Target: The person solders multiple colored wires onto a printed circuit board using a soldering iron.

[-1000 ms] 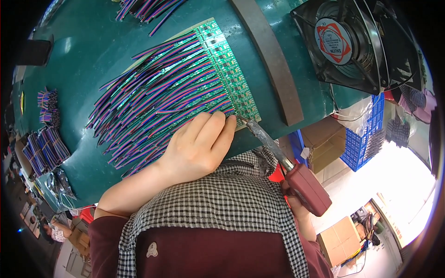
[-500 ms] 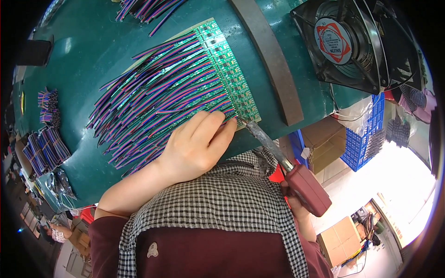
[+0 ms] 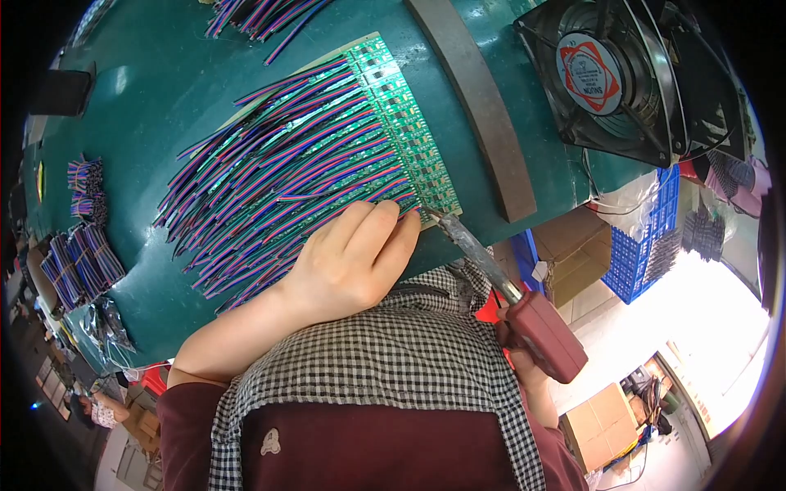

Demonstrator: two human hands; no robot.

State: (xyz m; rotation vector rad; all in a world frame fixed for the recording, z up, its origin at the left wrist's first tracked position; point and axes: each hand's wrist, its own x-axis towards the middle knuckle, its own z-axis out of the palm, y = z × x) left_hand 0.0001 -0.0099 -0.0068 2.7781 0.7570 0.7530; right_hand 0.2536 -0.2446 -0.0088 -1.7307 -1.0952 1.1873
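Note:
A panel of green circuit boards [image 3: 407, 123] lies on the table, with many ribbon wires [image 3: 278, 172] in red, blue, green and black fanning out to its left. My left hand [image 3: 348, 258] rests over the lower wires. Its thumb and fingers are pinched around a wire end at the panel's near corner. In my right hand [image 3: 524, 364] is a soldering iron [image 3: 485, 260] with a dark red handle, held low at the right. The iron's tip meets the board right beside my left fingertips. The handle hides most of my right fingers.
A dark curved bar [image 3: 479, 106] lies right of the panel, and a black fan [image 3: 602, 78] stands beyond it. Bundled wires [image 3: 82, 258] sit at the left, more wires [image 3: 262, 20] at the far edge. A blue crate [image 3: 634, 266] and cardboard box [image 3: 577, 258] stand right, below the table.
Very little differs. My left hand and the soldering iron have shifted only slightly, with the iron's tip still at the same corner of the panel.

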